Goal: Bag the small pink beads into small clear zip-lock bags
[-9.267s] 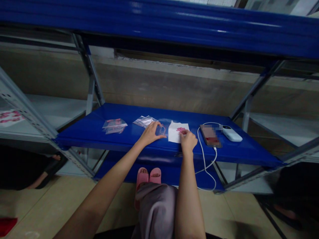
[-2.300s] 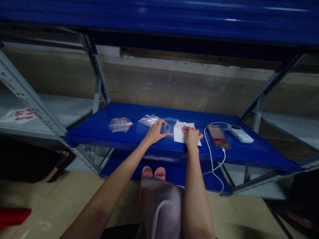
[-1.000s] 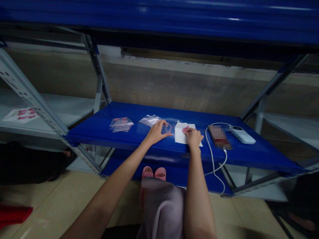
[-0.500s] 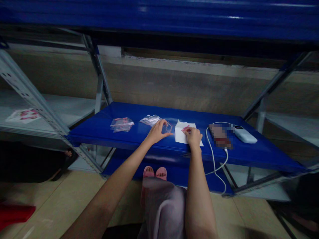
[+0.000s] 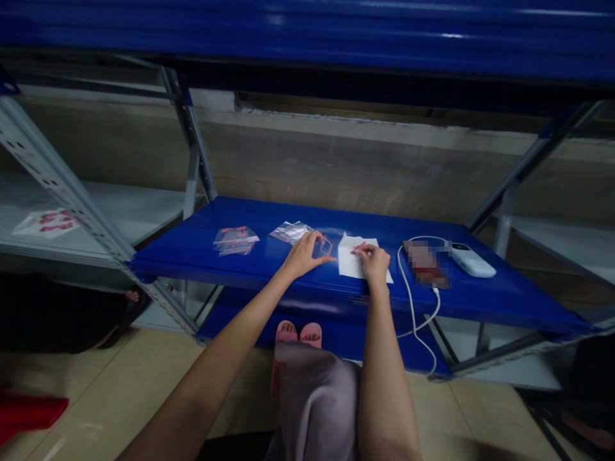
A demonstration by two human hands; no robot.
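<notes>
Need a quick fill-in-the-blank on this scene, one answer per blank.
The hand on the sheet of white paper is the person's ____ one.
The left hand curves around a ____ plastic piece.
The pixelated phone lies beside a ____ power bank.
The cable hangs over the ____ edge of the blue shelf.

Missing words: right; clear; white; front.
</notes>
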